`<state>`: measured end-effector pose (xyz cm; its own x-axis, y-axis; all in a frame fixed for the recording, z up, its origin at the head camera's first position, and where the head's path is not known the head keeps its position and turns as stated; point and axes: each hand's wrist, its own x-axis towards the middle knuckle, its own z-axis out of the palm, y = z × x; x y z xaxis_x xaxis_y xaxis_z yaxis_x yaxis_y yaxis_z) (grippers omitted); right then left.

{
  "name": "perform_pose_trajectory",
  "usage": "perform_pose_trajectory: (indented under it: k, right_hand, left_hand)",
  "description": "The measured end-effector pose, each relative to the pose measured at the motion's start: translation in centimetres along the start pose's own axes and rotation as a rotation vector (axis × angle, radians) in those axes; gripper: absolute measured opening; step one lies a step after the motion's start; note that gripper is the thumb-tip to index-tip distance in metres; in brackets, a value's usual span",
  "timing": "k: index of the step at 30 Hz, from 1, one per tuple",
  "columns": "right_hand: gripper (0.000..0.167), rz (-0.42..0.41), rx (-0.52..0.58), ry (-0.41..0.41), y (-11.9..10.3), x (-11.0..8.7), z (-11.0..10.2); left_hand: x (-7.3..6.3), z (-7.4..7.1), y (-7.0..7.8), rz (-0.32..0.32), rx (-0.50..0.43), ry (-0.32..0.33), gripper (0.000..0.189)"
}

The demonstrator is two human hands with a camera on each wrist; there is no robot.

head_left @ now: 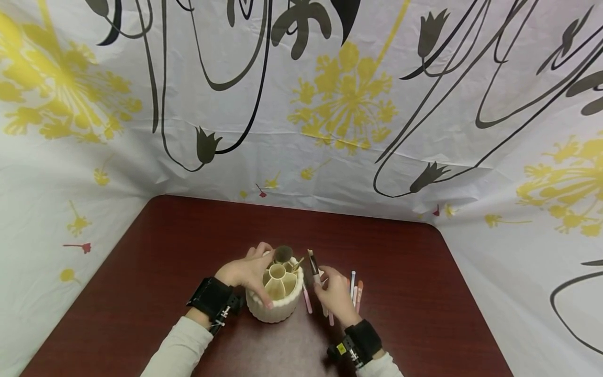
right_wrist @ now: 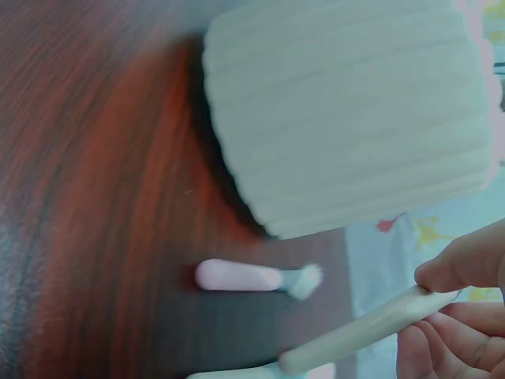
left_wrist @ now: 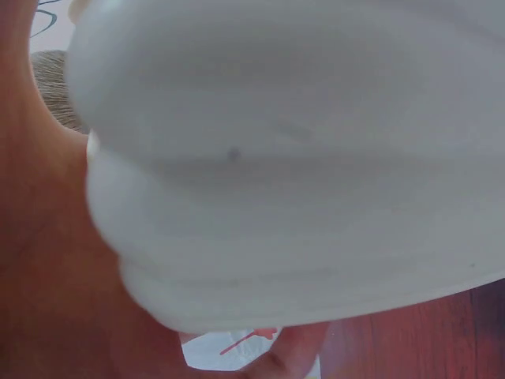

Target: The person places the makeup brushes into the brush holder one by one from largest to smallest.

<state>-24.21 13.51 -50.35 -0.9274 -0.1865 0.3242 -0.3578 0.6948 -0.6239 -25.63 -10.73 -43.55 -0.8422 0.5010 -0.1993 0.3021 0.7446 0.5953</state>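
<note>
On the dark-red desk (head_left: 198,241), the left hand (head_left: 247,272) wraps its fingers round a white holder (head_left: 269,313) where a large brush (head_left: 283,254) already stands, while the right hand (head_left: 337,294) pinches a pale-handled brush (head_left: 314,266) just beside it and several loose brushes (head_left: 359,294) lie near, seemingly what remains.

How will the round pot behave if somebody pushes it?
The pot probably slides before tipping, since it looks broad and low. Its ribbed wall should give the left hand decent grip. Being round, it might roll if knocked over.
</note>
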Motion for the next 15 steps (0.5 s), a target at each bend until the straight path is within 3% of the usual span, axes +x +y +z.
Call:
perform_pose_trajectory:
  k: [10,15]
  right_hand:
    - [0.035,-0.074,0.011,0.047,-1.2,-0.2,-1.5]
    - [0.034,-0.078,0.006,0.051,-1.3,-0.3,-1.8]
  left_hand:
    - [0.3,0.0,0.3,-0.046,0.036,0.015,0.122]
    - [0.5,0.2,0.3,-0.06,0.011,0.022,0.123]
